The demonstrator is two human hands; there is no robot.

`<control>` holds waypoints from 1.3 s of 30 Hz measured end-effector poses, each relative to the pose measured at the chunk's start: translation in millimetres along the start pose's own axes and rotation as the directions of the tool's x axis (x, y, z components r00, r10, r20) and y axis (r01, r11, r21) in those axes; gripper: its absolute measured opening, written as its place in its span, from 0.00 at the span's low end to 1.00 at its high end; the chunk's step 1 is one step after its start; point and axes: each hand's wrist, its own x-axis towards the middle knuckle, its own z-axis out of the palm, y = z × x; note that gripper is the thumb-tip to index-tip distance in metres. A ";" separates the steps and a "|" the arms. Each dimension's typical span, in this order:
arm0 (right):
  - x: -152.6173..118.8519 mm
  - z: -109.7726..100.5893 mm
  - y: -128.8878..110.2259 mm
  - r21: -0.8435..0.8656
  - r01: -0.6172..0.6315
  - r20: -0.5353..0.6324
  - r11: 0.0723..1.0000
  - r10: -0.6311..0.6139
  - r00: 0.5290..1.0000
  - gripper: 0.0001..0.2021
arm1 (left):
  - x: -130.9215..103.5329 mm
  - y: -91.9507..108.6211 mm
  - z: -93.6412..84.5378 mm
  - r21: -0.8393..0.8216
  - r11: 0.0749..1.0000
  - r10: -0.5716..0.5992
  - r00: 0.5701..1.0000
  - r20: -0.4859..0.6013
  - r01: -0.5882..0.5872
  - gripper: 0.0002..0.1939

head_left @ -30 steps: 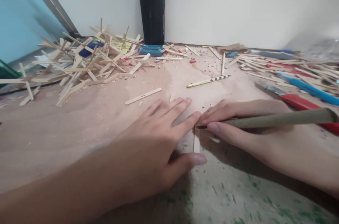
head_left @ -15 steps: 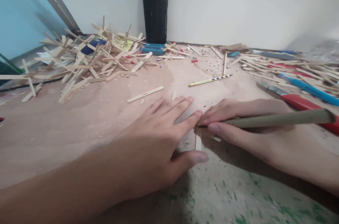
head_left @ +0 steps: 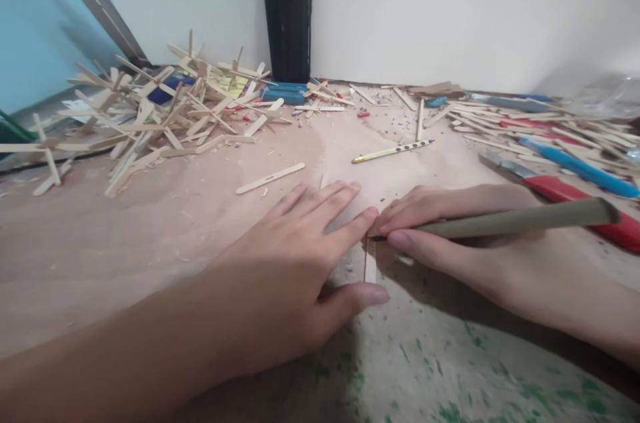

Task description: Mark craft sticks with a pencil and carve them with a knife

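Flat on the table, my left hand (head_left: 300, 253) has its fingers spread, with index fingertip and thumb at a popsicle stick (head_left: 370, 268). Most of that stick is hidden under the fingers. My right hand (head_left: 465, 243) is closed in a pen-like grip round a slim tool with an olive-green handle (head_left: 515, 218). Its narrow dark tip meets the stick beside my left index finger. What kind of tool it is, I cannot make out. Beyond my hands lie a loose popsicle stick with a small slot (head_left: 270, 178) and a yellow pencil with purple dots (head_left: 393, 151).
Joined popsicle sticks (head_left: 165, 110) pile up at the back left. A black phone (head_left: 287, 16) leans upright against the wall on a blue stand (head_left: 285, 92). To the right are loose sticks (head_left: 495, 126), a red-handled cutter (head_left: 565, 193) and a blue pen-shaped item (head_left: 580, 166).
The whole view has shifted slightly. The tool's handle end has swung a little, while its tip stays at the stick. My left hand keeps its place on the table.
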 end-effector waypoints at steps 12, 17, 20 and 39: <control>-1.0 0.7 0.7 0.039 0.027 0.001 0.999 -0.027 1.000 0.06 | -1.1 0.5 -0.5 -0.015 1.000 -0.003 1.000 -0.013 0.003 0.38; -1.5 1.7 -0.3 0.035 0.047 -0.009 0.998 -0.047 0.999 0.05 | -0.6 0.4 0.8 -0.013 1.000 0.017 1.000 -0.023 -0.017 0.39; -3.2 2.5 -3.7 -0.009 0.087 -0.005 0.996 -0.087 0.996 0.06 | 0.7 0.7 0.8 0.002 0.999 0.042 0.997 -0.060 -0.042 0.39; -13.0 6.5 -13.3 -0.047 0.023 -0.019 0.999 -0.024 1.000 0.07 | -1.4 1.2 -11.4 0.031 0.961 0.278 0.945 -0.172 -0.277 0.16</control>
